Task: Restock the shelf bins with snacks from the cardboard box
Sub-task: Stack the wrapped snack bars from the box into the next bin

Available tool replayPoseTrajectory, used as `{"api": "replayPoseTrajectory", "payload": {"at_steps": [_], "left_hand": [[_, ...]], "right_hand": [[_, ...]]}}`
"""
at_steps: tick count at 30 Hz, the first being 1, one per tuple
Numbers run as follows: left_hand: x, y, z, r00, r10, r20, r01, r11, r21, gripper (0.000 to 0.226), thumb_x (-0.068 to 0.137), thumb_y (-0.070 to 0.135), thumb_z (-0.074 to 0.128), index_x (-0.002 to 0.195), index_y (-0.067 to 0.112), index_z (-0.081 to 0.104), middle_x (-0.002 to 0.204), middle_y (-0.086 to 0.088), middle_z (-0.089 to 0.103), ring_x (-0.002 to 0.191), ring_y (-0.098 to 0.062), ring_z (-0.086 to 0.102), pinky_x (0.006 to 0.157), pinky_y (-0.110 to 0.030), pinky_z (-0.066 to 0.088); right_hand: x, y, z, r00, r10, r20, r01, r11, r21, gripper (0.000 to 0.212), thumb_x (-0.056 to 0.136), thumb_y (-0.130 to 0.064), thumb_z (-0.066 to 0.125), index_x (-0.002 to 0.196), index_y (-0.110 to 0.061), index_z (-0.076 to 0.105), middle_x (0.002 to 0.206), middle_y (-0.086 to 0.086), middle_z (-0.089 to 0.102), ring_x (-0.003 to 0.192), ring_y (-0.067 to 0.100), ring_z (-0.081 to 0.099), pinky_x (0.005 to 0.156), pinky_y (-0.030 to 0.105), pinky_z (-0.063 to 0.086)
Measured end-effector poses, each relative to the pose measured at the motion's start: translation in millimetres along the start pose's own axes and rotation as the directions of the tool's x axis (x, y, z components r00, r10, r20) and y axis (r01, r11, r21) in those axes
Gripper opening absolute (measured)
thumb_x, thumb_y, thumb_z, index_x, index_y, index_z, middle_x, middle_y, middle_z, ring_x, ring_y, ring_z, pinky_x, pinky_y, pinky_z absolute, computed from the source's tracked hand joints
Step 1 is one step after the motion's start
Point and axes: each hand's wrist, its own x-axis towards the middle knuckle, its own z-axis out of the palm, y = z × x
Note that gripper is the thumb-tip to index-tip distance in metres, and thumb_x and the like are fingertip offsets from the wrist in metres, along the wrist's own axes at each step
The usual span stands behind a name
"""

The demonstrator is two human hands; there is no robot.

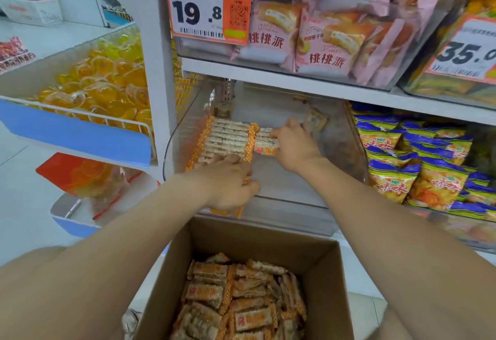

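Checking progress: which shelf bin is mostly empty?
The clear bin under the pink packets: its bare floor shows beside one row of bars; neighbouring bins are heaped.

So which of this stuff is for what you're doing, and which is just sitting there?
For the job: cardboard box, snack bars in it, clear bin, row of bars in the bin, left hand holding that row, right hand pinching a single bar.

Just there: pink cake packs, yellow jelly cups, blue chip bags, price tag.
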Motion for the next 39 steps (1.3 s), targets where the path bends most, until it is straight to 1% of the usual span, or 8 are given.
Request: {"api": "replayPoseTrajectory", "payload": {"at_steps": [7,11,17,20,23,27,32,39], "left_hand": [[0,-1,3,0.998,0.041,-0.053,-0.041,0.999,0.007,0.065,0.101,0.061,0.024,0.149,0.024,0.048,0.151,-0.009,0.042,0.142,-0.038,0.036,0.115,-0.053,0.036],[-10,0,1,0.973,0.001,-0.232,0.011,0.999,0.052,0.062,0.102,0.066,0.029,0.134,0.023,0.059,0.131,-0.01,0.059,0.121,-0.035,0.057,0.095,-0.047,0.051],[-41,9,-3,0.807,0.049,-0.589,-0.071,0.997,-0.014,0.024,0.099,0.041,0.053,0.104,0.021,0.066,0.1,-0.003,0.065,0.096,-0.031,0.064,0.075,-0.042,0.054],[-74,23,1,0.761,0.043,-0.647,-0.159,0.98,-0.122,0.009,0.089,0.034,0.06,0.087,0.025,0.059,0.083,0.004,0.06,0.081,-0.023,0.06,0.067,-0.039,0.053],[-100,31,25,0.871,0.042,-0.49,-0.119,0.985,-0.128,0.016,0.084,0.04,0.06,0.079,0.026,0.055,0.077,0.006,0.061,0.074,-0.018,0.059,0.064,-0.038,0.054],[-92,33,81,0.995,0.066,0.074,-0.073,0.992,0.1,0.01,0.096,0.036,0.056,0.094,0.025,0.058,0.095,0.002,0.061,0.085,-0.024,0.06,0.075,-0.039,0.055],[-73,28,165,0.9,-0.015,0.435,-0.057,0.987,0.153,0.032,0.104,0.017,0.05,0.135,0.012,0.059,0.131,-0.01,0.063,0.112,-0.03,0.062,0.084,-0.036,0.051],[-78,2,252,0.865,-0.133,0.484,0.118,0.991,0.063,0.073,0.101,-0.002,0.052,0.165,0.014,0.018,0.159,-0.016,0.036,0.139,-0.036,0.047,0.107,-0.041,0.045]], "right_hand": [[10,2,11,0.97,0.223,0.097,-0.24,0.939,0.245,0.065,0.091,-0.018,0.075,0.143,-0.007,0.037,0.141,0.026,0.043,0.124,0.043,0.054,0.084,0.029,0.041],[-10,5,-8,0.972,0.225,0.066,-0.233,0.959,0.16,0.073,0.087,-0.03,0.08,0.142,-0.008,0.037,0.138,0.026,0.043,0.126,0.047,0.053,0.099,0.043,0.049],[-95,-24,-72,0.956,-0.135,-0.261,0.217,0.923,0.318,0.02,0.089,-0.022,0.059,0.102,-0.019,0.074,0.09,-0.001,0.074,0.09,0.024,0.07,0.085,0.036,0.056],[-158,-31,-100,0.951,-0.308,-0.023,0.285,0.848,0.447,0.018,0.091,-0.018,0.06,0.087,-0.022,0.077,0.065,-0.01,0.065,0.065,0.004,0.062,0.064,0.019,0.047],[-199,-27,-91,0.774,-0.461,0.434,0.327,0.878,0.348,0.023,0.098,-0.027,0.055,0.101,-0.021,0.076,0.078,-0.007,0.071,0.074,0.005,0.066,0.071,0.028,0.055],[-231,-28,-37,0.597,-0.383,0.705,0.42,0.898,0.132,0.024,0.097,-0.028,0.049,0.103,-0.013,0.068,0.084,0.006,0.067,0.087,0.031,0.068,0.072,0.044,0.061],[-242,-24,30,0.643,-0.341,0.686,0.349,0.928,0.134,0.015,0.101,-0.023,0.047,0.095,-0.018,0.059,0.089,0.004,0.059,0.09,0.029,0.066,0.08,0.051,0.061],[-262,-30,128,0.65,-0.274,0.708,0.191,0.962,0.197,0.026,0.102,-0.021,0.045,0.119,-0.017,0.065,0.119,0.007,0.062,0.102,0.03,0.063,0.094,0.051,0.056]]}}
